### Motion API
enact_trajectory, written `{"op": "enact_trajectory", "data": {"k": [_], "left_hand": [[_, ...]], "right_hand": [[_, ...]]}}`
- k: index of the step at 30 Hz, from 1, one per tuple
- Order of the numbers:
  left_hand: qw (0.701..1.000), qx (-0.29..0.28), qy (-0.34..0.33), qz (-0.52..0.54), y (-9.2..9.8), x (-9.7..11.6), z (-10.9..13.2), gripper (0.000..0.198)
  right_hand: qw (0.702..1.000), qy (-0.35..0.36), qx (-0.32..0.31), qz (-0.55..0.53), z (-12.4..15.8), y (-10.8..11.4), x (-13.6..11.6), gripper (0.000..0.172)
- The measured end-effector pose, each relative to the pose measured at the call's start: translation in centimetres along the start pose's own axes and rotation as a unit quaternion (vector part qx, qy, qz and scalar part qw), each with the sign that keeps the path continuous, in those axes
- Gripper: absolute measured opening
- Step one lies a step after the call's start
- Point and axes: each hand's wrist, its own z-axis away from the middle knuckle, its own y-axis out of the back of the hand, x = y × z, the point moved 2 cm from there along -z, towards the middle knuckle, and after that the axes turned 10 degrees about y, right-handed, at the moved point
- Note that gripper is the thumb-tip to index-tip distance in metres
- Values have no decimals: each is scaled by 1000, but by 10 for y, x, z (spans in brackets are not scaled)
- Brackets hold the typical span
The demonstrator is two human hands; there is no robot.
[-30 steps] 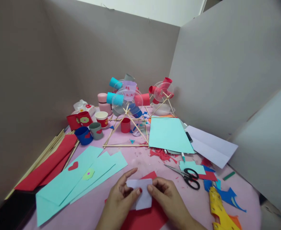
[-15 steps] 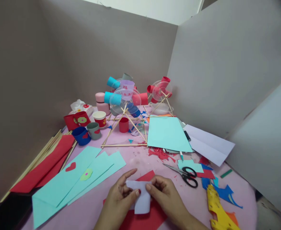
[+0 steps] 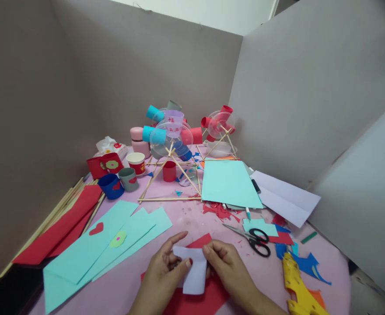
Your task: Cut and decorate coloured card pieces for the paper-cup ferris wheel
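Note:
A small pale lilac paper piece (image 3: 195, 273) is held between both hands near the bottom centre. My left hand (image 3: 166, 267) pinches its left side between thumb and fingers, with the index finger stretched out above. At the paper's upper right corner, my right hand (image 3: 227, 267) has thumb and index finger closed on the edge. Red paper (image 3: 208, 299) lies on the table beneath both hands. Black-handled scissors (image 3: 253, 238) rest to the right of my right hand, blades partly apart. Light green sheets (image 3: 100, 245), bearing a red heart and a flower, lie to the left.
Stick-framed wheels with paper cups (image 3: 171, 140) stand at the back. Paper cups (image 3: 110, 186) sit at the left, near red strips (image 3: 64, 223) and sticks. A yellow glue gun (image 3: 295, 284), paper scraps (image 3: 310, 264) and a green sheet (image 3: 230, 183) are on the right. Grey panels enclose the table.
My right thumb and fingers have shifted slightly at the paper's upper right corner, and the paper's lower end has moved a little. My left hand looks nearly the same.

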Motion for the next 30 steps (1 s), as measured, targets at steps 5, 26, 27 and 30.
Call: {"op": "enact_trajectory", "data": {"k": [5, 26, 27, 30], "left_hand": [[998, -6, 33, -51, 4, -8, -3, 32], [980, 20, -43, -194, 4, 8, 8, 30], [980, 30, -43, -189, 4, 8, 8, 30], [980, 56, -55, -182, 5, 9, 7, 30]], "right_hand": [[999, 10, -13, 38, 3, -3, -2, 38], [993, -1, -113, 40, 8, -15, -3, 31], [993, -8, -110, 35, 8, -15, -2, 33], [995, -35, -88, 23, 9, -14, 3, 37]]}}
